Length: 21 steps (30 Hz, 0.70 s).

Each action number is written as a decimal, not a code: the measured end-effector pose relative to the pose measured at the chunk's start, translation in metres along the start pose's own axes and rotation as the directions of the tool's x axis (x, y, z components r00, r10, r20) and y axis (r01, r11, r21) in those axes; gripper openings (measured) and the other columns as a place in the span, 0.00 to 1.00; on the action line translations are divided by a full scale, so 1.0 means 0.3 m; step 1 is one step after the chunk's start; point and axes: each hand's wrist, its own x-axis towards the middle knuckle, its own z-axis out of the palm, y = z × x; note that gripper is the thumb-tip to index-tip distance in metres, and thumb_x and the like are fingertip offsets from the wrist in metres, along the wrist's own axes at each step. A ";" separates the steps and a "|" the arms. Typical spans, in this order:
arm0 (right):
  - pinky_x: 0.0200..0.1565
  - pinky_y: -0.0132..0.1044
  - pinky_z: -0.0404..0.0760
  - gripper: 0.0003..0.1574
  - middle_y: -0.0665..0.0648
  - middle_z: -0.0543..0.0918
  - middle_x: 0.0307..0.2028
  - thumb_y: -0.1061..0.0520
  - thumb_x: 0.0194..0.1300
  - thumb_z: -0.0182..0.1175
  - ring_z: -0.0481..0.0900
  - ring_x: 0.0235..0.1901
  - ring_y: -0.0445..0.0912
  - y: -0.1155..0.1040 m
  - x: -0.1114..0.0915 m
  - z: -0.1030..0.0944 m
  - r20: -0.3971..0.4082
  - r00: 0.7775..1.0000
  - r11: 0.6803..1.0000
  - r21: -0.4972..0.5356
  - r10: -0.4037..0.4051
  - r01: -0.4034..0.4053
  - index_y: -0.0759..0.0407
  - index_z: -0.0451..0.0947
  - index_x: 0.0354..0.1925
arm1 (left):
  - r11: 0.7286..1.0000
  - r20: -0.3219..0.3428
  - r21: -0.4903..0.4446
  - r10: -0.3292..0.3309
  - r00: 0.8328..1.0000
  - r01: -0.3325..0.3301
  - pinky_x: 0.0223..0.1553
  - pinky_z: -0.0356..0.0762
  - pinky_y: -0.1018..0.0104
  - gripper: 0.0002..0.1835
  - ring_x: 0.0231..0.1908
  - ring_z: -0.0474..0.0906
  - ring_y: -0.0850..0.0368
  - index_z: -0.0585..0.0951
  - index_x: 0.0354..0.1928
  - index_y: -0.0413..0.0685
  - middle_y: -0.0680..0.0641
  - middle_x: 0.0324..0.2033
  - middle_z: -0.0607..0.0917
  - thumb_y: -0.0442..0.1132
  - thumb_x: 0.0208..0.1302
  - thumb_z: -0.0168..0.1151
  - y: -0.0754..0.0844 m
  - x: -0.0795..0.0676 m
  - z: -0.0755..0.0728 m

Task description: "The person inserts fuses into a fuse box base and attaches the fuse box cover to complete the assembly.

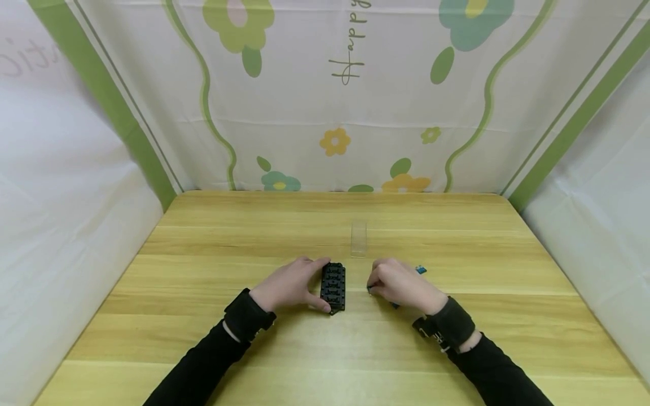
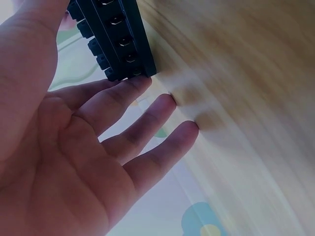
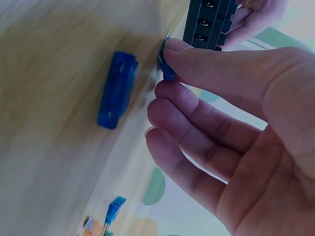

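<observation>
My left hand (image 1: 291, 282) grips a black fuse block (image 1: 332, 287) at its two ends, between thumb and index finger. In the left wrist view its other fingers extend toward the tabletop. The block's row of sockets faces up. To the right of it, my right hand (image 1: 403, 285) pinches a small blue blade fuse (image 3: 165, 61) between thumb and index finger, low over the table. Most of that fuse hides behind the thumb. Another blue piece (image 3: 117, 91), seemingly a fuse too, lies on the wood beside the right hand.
A clear plastic cover (image 1: 359, 239) lies on the wooden table (image 1: 228, 220) behind the block. More small blue pieces (image 1: 421, 269) lie beyond the right hand, with orange and green bits (image 3: 91, 223) near them. White printed cloth (image 1: 304, 101) encloses the back and sides.
</observation>
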 end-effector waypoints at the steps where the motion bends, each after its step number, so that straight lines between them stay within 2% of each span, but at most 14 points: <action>1: 0.30 0.25 0.74 0.04 0.46 0.77 0.30 0.60 0.56 0.68 0.74 0.29 0.36 0.000 0.000 0.000 -0.002 1.000 1.000 -0.001 0.001 -0.001 0.53 0.87 0.33 | 1.000 0.000 0.000 0.000 1.000 0.000 0.55 0.69 0.60 0.59 0.57 0.69 0.50 0.60 0.73 0.49 0.44 0.58 0.73 0.71 0.40 0.67 0.001 0.000 0.000; 4: 0.30 0.25 0.74 0.04 0.46 0.77 0.30 0.60 0.56 0.68 0.73 0.29 0.36 -0.001 -0.001 -0.002 -0.001 1.000 1.000 0.012 0.011 -0.011 0.52 0.86 0.32 | 1.000 -0.001 -0.002 0.000 1.000 0.000 0.55 0.68 0.61 0.59 0.57 0.69 0.50 0.60 0.73 0.49 0.44 0.58 0.73 0.71 0.40 0.68 0.003 -0.001 -0.001; 11: 0.28 0.28 0.73 0.06 0.45 0.75 0.29 0.60 0.56 0.68 0.71 0.27 0.36 -0.010 -0.006 -0.025 0.007 0.995 0.993 0.070 0.098 -0.098 0.49 0.83 0.30 | 1.000 -0.001 -0.010 0.002 1.000 -0.002 0.56 0.67 0.61 0.59 0.57 0.69 0.50 0.60 0.72 0.47 0.43 0.58 0.73 0.70 0.40 0.68 0.007 -0.004 -0.005; 21: 0.25 0.28 0.71 0.04 0.44 0.76 0.28 0.60 0.59 0.67 0.70 0.25 0.35 -0.007 -0.001 -0.028 -0.066 0.994 0.996 0.047 0.082 -0.079 0.50 0.82 0.30 | 1.000 -0.003 -0.011 0.005 1.000 -0.005 0.56 0.67 0.61 0.60 0.57 0.69 0.50 0.60 0.72 0.47 0.43 0.58 0.73 0.70 0.40 0.68 0.006 -0.003 -0.004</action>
